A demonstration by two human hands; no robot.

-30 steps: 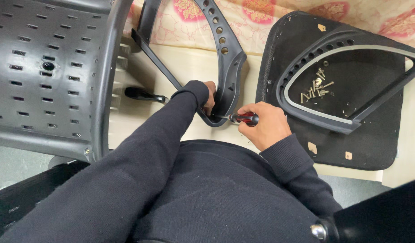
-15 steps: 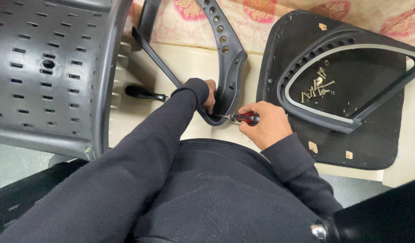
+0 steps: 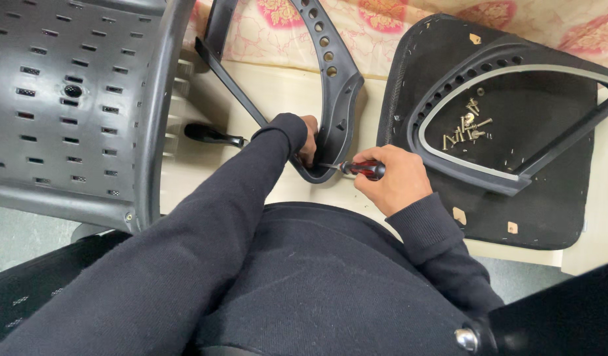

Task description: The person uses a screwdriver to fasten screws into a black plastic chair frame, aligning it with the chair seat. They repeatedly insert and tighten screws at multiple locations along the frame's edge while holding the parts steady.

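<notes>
Pale counter (image 3: 277, 86) across the upper half, floral cloth (image 3: 396, 26) along its far edge, greenish floor at the lower left. Far left: grey perforated chair back (image 3: 60, 99), tilted over the counter's left part, with a black lever handle (image 3: 211, 135) lying just beside its rim. Near centre: black curved armrest frame (image 3: 337, 86), a row of holes down its arc, its lower bend pointing toward the body. Left hand (image 3: 308, 138), dark sleeve drawn to the wrist, closed round that lower bend, fingers wrapped on the plastic. Just right of it: right hand (image 3: 393, 178) clenched on a red-and-black screwdriver (image 3: 363, 169), the shaft pointing left with its tip at the armrest frame's bend. Further right: black seat pan (image 3: 548, 198) lying flat on the counter, a second armrest frame (image 3: 449, 161) resting on top, a small pile of screws (image 3: 465, 126) inside its loop. Dark jumper filling the bottom of the view.
</notes>
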